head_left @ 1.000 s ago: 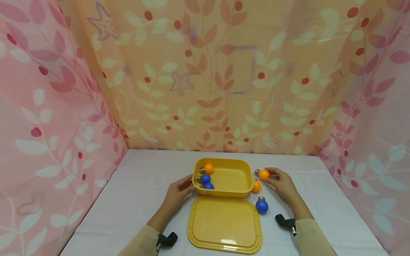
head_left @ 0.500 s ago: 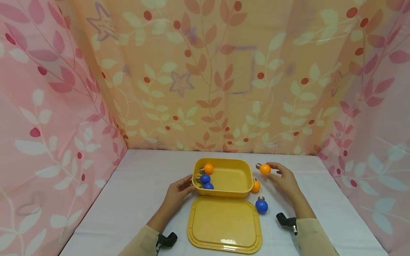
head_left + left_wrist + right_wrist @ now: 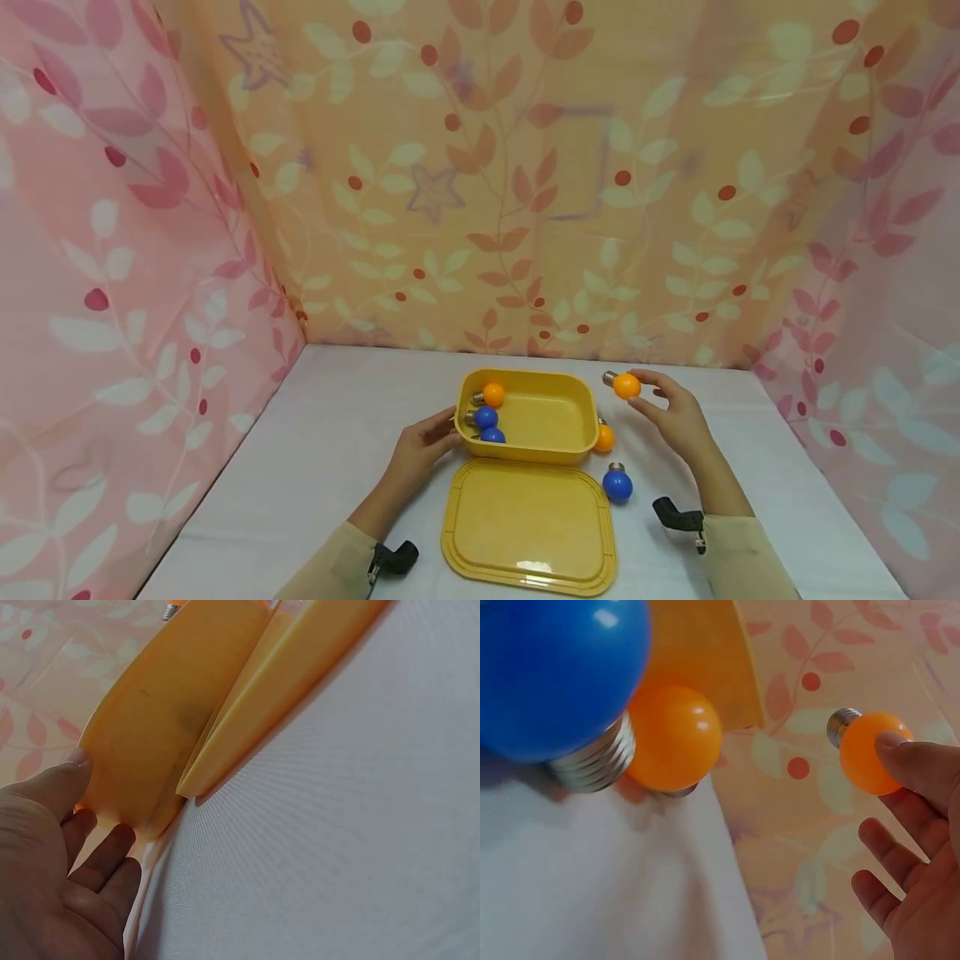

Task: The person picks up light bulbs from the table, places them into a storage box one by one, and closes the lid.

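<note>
My right hand pinches an orange light bulb between thumb and fingers, its metal screw base pointing left. It is held to the right of a yellow plastic box. In the right wrist view, the thumb lies across the orange globe and the other fingers are half bent. My left hand holds the left end of the box, thumb against its wall and fingers bent at the end. Inside the box, along its left side, lie an orange bulb and two blue bulbs.
The yellow lid lies flat in front of the box. Another orange bulb sits against the box's right end, with a blue bulb nearer me beside the lid. A white cloth covers the table; patterned curtains surround it.
My right hand has lifted the orange bulb up and slightly to the right, away from the other orange bulb. The left hand stays at the box. The head view has shifted slightly.
</note>
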Demonstrator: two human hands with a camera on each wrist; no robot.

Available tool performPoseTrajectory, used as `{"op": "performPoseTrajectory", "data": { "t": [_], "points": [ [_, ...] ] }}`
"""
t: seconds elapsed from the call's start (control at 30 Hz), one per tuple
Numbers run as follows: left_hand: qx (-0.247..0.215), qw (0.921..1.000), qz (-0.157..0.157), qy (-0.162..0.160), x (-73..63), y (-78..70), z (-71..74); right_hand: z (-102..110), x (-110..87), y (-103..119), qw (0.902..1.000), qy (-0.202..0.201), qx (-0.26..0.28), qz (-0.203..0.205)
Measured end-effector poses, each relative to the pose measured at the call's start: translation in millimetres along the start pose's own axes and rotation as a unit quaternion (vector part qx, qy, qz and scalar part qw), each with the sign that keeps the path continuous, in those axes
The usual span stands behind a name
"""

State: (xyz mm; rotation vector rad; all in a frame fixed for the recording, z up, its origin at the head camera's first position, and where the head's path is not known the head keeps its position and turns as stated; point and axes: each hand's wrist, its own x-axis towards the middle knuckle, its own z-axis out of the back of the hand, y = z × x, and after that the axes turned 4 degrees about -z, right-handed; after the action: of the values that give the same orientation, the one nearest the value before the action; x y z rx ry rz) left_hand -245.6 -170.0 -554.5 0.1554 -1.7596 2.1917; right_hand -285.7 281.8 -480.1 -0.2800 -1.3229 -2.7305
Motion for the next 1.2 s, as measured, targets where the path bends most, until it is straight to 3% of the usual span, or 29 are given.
{"op": "performPoseTrajectory", "data": {
  "t": [0.27, 0.57, 0.93, 1.2],
  "points": [
    [-0.001, 1.0, 0.004, 0.002, 0.4, -1.9, -0.4, 8.0, 11.1, 28.8, 0.9988, 0.003, -0.003, 0.049],
    [0.016, 0.9999, -0.001, 0.002, -1.6, 0.7, -1.4, 10.4, 36.0, 68.5, 0.9945, 0.07, -0.012, 0.077],
    [-0.006, 1.0, 0.007, 0.002, 0.8, -0.5, 0.1, -0.7, 74.9, 112.4, 0.9771, 0.163, -0.045, 0.129],
    [-0.02, 0.9998, 0.008, 0.001, 1.1, 0.5, 0.3, -24.3, 93.6, 125.2, 0.9618, 0.218, -0.074, 0.149]
  ]
}}
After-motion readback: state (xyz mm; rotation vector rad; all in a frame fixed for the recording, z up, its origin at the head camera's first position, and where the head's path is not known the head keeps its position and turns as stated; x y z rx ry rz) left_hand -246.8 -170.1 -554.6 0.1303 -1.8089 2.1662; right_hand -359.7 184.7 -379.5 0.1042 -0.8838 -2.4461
